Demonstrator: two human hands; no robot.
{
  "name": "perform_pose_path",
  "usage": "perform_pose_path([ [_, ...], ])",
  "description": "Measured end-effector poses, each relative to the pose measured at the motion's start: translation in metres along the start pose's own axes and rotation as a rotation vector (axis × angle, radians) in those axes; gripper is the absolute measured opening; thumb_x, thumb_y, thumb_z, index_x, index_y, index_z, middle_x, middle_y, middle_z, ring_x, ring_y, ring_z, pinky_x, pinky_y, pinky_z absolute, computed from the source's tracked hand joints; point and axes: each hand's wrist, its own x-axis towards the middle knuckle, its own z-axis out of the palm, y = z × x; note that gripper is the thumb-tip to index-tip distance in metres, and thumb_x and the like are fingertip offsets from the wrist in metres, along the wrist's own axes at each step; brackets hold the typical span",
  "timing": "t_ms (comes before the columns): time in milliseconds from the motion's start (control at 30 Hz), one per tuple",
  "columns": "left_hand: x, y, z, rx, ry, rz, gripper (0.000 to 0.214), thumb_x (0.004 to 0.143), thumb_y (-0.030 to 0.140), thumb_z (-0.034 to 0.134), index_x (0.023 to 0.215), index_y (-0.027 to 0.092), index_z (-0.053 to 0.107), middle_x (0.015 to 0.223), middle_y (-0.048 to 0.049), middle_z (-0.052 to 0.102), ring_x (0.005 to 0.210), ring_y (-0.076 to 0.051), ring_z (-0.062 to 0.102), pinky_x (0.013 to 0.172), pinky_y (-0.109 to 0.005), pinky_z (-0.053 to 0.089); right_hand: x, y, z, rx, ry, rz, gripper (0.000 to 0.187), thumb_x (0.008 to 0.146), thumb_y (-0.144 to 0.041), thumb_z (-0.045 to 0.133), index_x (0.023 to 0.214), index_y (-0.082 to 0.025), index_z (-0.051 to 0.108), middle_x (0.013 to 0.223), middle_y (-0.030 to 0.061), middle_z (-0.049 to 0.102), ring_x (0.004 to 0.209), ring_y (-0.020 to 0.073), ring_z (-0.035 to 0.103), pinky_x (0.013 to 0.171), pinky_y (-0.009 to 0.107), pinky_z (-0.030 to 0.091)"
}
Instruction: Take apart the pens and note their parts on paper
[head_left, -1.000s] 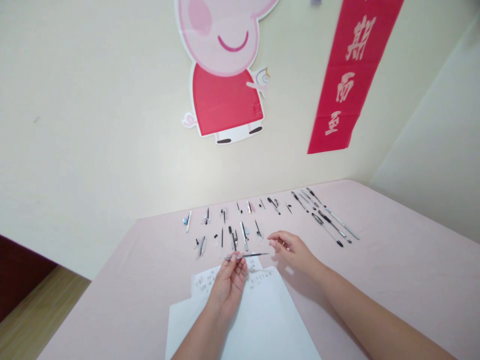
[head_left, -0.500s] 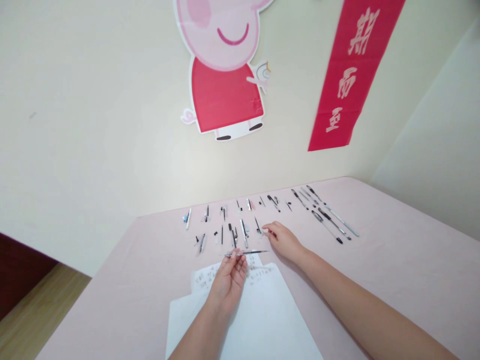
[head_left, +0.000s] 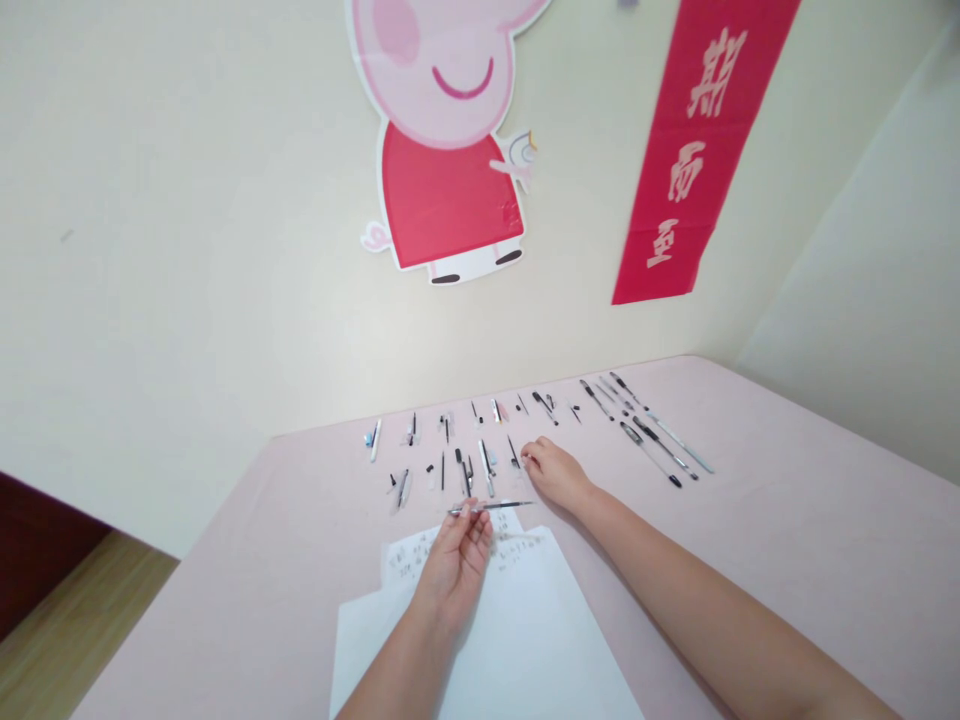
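Over the top of the papers, my left hand is closed, palm up, with a thin dark pen refill pinched between thumb and fingers. The refill lies nearly level, pointing left and right. To the right, my right hand rests on the table with its fingertips pressed together. Whatever those fingertips hold is too small to make out. Just left of them lie a black refill and small clear pen parts. Nearby is a white pen barrel, with a black cap and dark pen pieces beside it.
Two rows of taken-apart pens, including a white pen, lie across the pink-covered table. Several whole pens lie at the back right. White paper and a handwritten sheet lie under my left hand. A wall stands behind.
My right fingertips have drawn closer together beside the small pen parts. My left hand keeps the refill in nearly the same place. The view has shifted slightly.
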Motion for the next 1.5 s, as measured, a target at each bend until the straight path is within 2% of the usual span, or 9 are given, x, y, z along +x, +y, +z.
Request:
perform_pose_path([
  [267,0.002,-0.001,-0.003,-0.005,-0.008,-0.002,0.016,0.083,0.001,0.048,0.077,0.008,0.062,0.067,-0.0071,0.065,0.061,-0.01,0.064,0.061,-0.02,0.055,-0.02,0.003,-0.01,-0.123,0.009,0.009,0.015,0.086,-0.021,0.043,0.091,-0.017,0.057,0.09,0.0066,0.054,0.076,0.0159,0.053,0.063,0.026,0.03],
  [433,0.0,0.001,0.0,-0.005,-0.003,-0.004,0.017,0.083,0.001,0.048,0.077,0.008,0.061,0.068,-0.0068,0.065,0.061,-0.01,0.064,0.061,-0.02,0.055,-0.043,0.002,-0.017,-0.11,-0.032,0.016,0.011,0.083,-0.024,0.049,0.086,-0.018,0.057,0.087,0.0054,0.054,0.073,0.0152,0.052,0.062,0.025,0.03],
  [567,-0.001,0.0,0.001,0.003,0.007,-0.006,0.017,0.083,0.001,0.047,0.078,0.009,0.061,0.068,-0.0068,0.065,0.06,-0.01,0.064,0.06,-0.02,0.055,-0.055,0.001,-0.017,-0.073,-0.024,0.011,0.01,0.081,-0.017,0.047,0.083,-0.017,0.056,0.085,0.0052,0.054,0.071,0.0145,0.051,0.063,0.025,0.031],
  [800,-0.004,0.0,-0.001,0.014,-0.003,0.008,0.014,0.082,0.002,0.05,0.078,0.01,0.061,0.069,-0.0059,0.065,0.061,-0.01,0.064,0.061,-0.02,0.055,-0.057,0.007,-0.009,0.192,0.031,0.02,0.017,0.073,-0.01,0.048,0.087,-0.018,0.052,0.073,0.0007,0.054,0.064,0.0136,0.049,0.06,0.024,0.033],
  [967,-0.002,0.001,-0.002,0.055,-0.003,0.087,0.015,0.083,0.003,0.049,0.079,0.009,0.061,0.069,-0.0059,0.065,0.061,-0.009,0.064,0.061,-0.018,0.055,-0.054,0.004,-0.008,0.435,0.073,-0.084,0.016,0.07,-0.012,0.05,0.083,-0.017,0.057,0.074,0.0017,0.055,0.066,0.0139,0.05,0.062,0.025,0.039],
  [1067,0.001,0.004,-0.002,0.057,0.034,0.128,0.017,0.084,0.003,0.047,0.078,0.01,0.061,0.067,-0.0052,0.065,0.06,-0.008,0.063,0.059,-0.017,0.055,-0.053,0.0,-0.01,0.538,0.087,-0.079,0.014,0.071,-0.014,0.05,0.079,-0.016,0.06,0.073,0.0021,0.056,0.064,0.0138,0.05,0.06,0.025,0.04],
  [1233,0.002,0.008,-0.001,0.041,0.062,0.171,0.019,0.085,0.003,0.045,0.076,0.01,0.061,0.067,-0.0049,0.065,0.059,-0.008,0.063,0.059,-0.016,0.054,-0.053,-0.003,-0.013,0.618,0.053,-0.043,0.015,0.072,-0.02,0.052,0.082,-0.016,0.063,0.072,0.0025,0.06,0.063,0.0137,0.051,0.058,0.025,0.04],
  [1500,0.005,0.011,-0.002,0.008,0.092,0.197,0.02,0.086,0.003,0.044,0.075,0.01,0.06,0.066,-0.0048,0.064,0.06,-0.008,0.063,0.06,-0.017,0.054,-0.052,-0.003,-0.016,0.671,0.066,-0.048,0.016,0.073,-0.022,0.051,0.08,-0.015,0.064,0.074,0.0035,0.06,0.066,0.0141,0.053,0.059,0.025,0.041],
])
